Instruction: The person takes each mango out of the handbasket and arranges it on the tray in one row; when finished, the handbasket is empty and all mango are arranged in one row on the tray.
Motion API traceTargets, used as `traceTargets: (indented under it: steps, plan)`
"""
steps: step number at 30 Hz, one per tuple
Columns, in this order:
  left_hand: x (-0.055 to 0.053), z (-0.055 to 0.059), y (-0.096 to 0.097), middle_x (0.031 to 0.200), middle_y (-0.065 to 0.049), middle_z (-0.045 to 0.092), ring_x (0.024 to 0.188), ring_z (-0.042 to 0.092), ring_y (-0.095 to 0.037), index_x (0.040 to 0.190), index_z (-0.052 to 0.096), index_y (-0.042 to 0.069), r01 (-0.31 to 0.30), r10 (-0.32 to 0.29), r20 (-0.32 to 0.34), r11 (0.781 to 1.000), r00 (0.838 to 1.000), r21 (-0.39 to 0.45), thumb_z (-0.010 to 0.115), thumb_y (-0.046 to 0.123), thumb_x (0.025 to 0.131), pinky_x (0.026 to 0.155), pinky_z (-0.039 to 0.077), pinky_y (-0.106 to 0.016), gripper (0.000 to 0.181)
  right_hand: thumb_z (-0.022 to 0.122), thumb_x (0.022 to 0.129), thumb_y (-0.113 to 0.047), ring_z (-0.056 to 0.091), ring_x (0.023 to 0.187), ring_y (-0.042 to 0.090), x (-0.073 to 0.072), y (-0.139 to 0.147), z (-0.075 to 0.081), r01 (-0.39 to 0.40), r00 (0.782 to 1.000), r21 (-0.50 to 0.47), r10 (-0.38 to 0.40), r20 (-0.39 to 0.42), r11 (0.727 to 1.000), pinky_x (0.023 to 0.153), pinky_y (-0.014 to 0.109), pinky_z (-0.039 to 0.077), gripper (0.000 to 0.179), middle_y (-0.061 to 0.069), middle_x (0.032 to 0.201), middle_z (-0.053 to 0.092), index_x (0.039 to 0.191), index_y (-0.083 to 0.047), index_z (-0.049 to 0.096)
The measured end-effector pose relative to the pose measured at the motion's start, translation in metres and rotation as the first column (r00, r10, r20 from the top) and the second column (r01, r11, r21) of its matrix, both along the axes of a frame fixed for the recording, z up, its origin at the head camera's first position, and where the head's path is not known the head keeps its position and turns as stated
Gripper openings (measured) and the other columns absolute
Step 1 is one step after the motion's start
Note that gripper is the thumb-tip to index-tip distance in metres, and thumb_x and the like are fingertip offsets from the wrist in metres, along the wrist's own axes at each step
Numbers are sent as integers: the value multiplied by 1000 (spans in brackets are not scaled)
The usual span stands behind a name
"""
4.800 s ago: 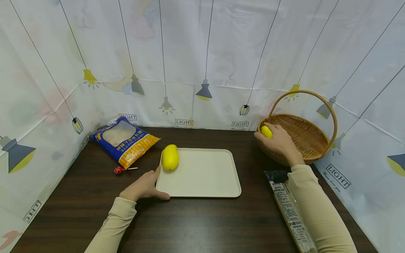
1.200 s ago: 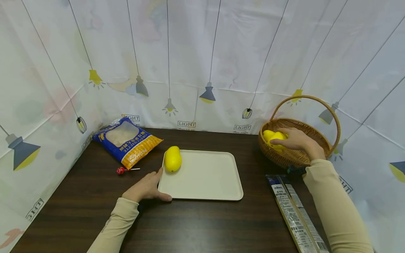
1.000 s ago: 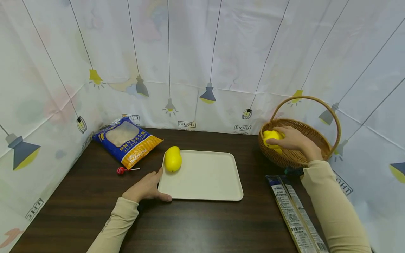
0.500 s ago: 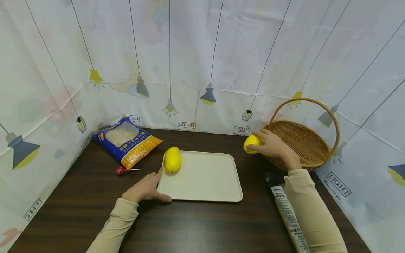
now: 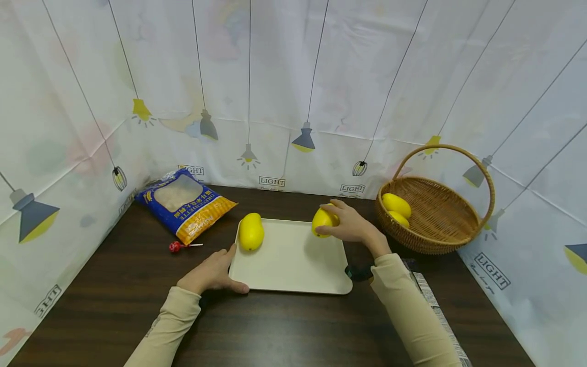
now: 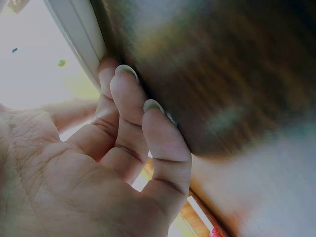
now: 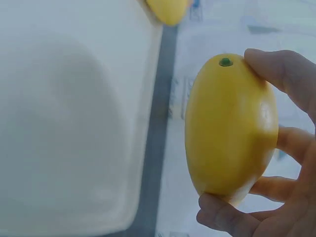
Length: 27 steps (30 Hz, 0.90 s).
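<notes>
My right hand [image 5: 350,224] grips a yellow mango [image 5: 323,223] over the right back part of the cream tray [image 5: 284,275]. Up close in the right wrist view, thumb and fingertips clasp this mango [image 7: 229,128] at its ends and far side, its green stem nub upward. Another yellow mango [image 5: 250,232] lies at the tray's left back corner. My left hand [image 5: 208,272] rests at the tray's front left corner, thumb by the front edge and fingers along the left side. In the left wrist view, its relaxed fingers [image 6: 165,143] line up beside the tray's rim [image 6: 74,39].
A wicker basket [image 5: 440,242] with a tall handle stands at the back right, two yellow mangoes [image 5: 396,205] inside. A blue and orange pasta bag [image 5: 185,204] and a red lollipop [image 5: 175,246] lie left. My right sleeve partly covers a long package [image 5: 437,311].
My right hand has lifted a mango out of the basket and carried it left over the tray. Two mangoes now show in the basket. The left hand stays at the tray's corner.
</notes>
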<state>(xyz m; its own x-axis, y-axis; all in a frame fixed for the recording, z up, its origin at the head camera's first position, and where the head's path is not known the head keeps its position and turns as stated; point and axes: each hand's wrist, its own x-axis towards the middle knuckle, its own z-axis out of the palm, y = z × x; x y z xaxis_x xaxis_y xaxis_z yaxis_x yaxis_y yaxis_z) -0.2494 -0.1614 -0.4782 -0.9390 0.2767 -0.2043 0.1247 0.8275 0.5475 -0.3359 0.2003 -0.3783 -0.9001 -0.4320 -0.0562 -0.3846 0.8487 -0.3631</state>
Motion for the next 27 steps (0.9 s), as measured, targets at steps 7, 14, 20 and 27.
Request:
traceTargets:
  steps: [7,14,20,27]
  plan:
    - [0,0,0,132,-19,56,106,54,-24,161,21,9,-1,1,4,1000,1000,3,89,61,63,104,46,-51,130,68,88,-53,39,143,42,-4,-32,-24,-39,999,-34,40,36,999,108,55,44,73,15,165,26,150,-20,47]
    - [1,0,-1,129,-19,58,104,55,-24,160,23,9,2,-1,-17,1000,1000,9,90,60,63,101,47,-50,128,72,83,-53,36,146,40,-8,-57,-44,-78,995,-34,80,58,996,112,61,38,77,12,166,27,149,-22,49]
    - [1,0,-1,129,-19,58,105,55,-24,159,24,9,-1,1,-13,1000,1000,2,89,61,63,101,48,-49,128,75,83,-50,32,149,41,-13,-74,-55,-124,990,-44,127,68,991,116,62,33,76,11,166,26,148,-21,50]
    - [1,1,0,136,-21,55,110,55,-26,160,21,9,-7,7,7,1000,1000,-14,88,62,63,104,46,-51,129,75,83,-49,30,150,42,-19,-86,-60,-158,983,-32,160,89,987,119,61,29,77,12,167,24,149,-20,49]
